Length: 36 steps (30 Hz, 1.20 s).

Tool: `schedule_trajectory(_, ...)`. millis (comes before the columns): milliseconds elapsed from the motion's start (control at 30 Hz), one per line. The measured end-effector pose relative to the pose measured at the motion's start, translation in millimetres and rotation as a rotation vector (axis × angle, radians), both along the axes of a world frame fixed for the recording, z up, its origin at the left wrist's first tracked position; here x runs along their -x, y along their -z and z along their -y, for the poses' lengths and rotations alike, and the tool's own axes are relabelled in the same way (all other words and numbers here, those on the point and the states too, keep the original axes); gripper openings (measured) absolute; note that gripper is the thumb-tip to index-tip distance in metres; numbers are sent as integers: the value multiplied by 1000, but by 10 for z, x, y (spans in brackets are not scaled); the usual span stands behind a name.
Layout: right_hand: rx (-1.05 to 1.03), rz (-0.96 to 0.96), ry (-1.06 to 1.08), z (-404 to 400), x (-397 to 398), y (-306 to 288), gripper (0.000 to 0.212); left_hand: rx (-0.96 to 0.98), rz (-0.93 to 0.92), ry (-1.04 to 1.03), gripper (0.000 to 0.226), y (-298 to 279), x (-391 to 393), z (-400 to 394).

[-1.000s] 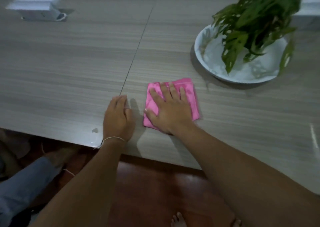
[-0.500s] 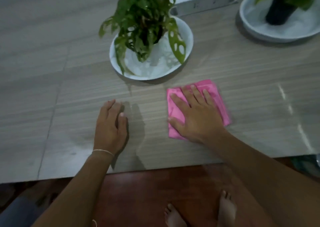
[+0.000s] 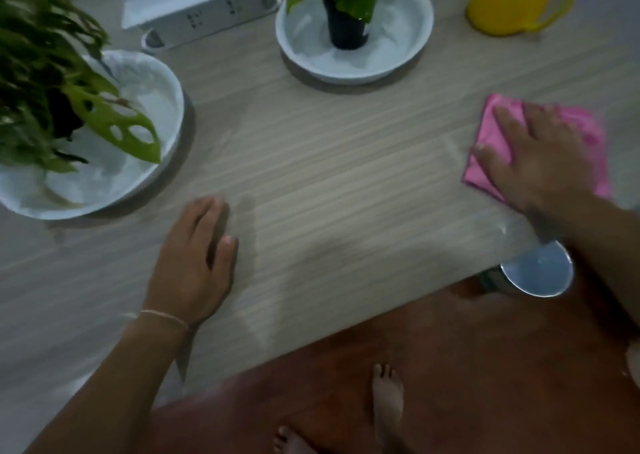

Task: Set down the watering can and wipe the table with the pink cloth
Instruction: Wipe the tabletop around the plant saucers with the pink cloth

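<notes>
Pink cloth [image 3: 593, 131] lay folded flat near the right end of the bench [image 3: 346, 162], a little in from its near edge, pinned under the right hand [image 3: 540, 157]. That hand was spread open, palm down, fingers splayed across the fabric and pressing on it rather than gripping it. The left hand [image 3: 194, 263] also lay open and flat, bearing on bare bench close to the near edge and well apart from the cloth. The yellow watering can [image 3: 516, 0] stood upright at the far right corner, with neither hand on it, so the setting-down step looked finished and the wiping was the step in hand. Faint damp streaks showed on the surface between the two hands. Two white dishes holding plants sat farther back: one at the left edge [image 3: 162, 72], one toward the far middle [image 3: 356, 69]. The next move probably called for steady downward pressure while sliding the cloth across the streaked stretch, steering clear of the dishes and of the near edge.
</notes>
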State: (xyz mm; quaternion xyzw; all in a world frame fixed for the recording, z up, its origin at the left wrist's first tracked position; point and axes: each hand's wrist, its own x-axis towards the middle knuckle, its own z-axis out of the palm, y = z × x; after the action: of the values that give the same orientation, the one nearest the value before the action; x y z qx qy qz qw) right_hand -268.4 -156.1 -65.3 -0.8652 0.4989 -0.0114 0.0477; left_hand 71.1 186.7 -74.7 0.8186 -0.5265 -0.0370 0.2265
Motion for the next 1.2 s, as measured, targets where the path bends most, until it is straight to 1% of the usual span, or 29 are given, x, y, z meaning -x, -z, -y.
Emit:
schedule_trajectory(100,22,-6,111,461,358,8,82,6,39,-19,62,34,12,-7)
schedule_trajectory(200,36,-13,173,813,593,1,80,-31,45,-67,70,153,-67,-10)
schedule_trajectory(267,38,-16,198,991,662,11,80,-35,29,-62,71,277,-127,-22)
schedule_trajectory(367,41,-21,193,1077,682,36,83,-45,-43,-71,73,387,-187,-28)
schedule_trajectory(467,56,-54,192,1011,669,11,80,-120,62,-66,74,440,-228,-51)
schedule_trajectory(533,45,-75,214,931,634,-2,81,-141,90,-74,75,488,-267,-53)
schedule_trajectory(633,-15,-66,232,700,483,6,88,-134,91,-53,77,470,-226,-21)
schedule_trajectory(700,-34,-64,206,461,309,10,88,-92,111,-48,74,343,-124,23)
schedule_trajectory(800,-37,-88,136,21,-7,11,87,-38,113,-44,69,141,47,77)
schedule_trajectory(933,-46,-91,24,-558,-522,14,89,-3,143,-32,64,104,71,67)
schedule_trajectory(1200,-73,-76,-189,-1614,-1483,32,90,-41,165,-38,61,106,47,22)
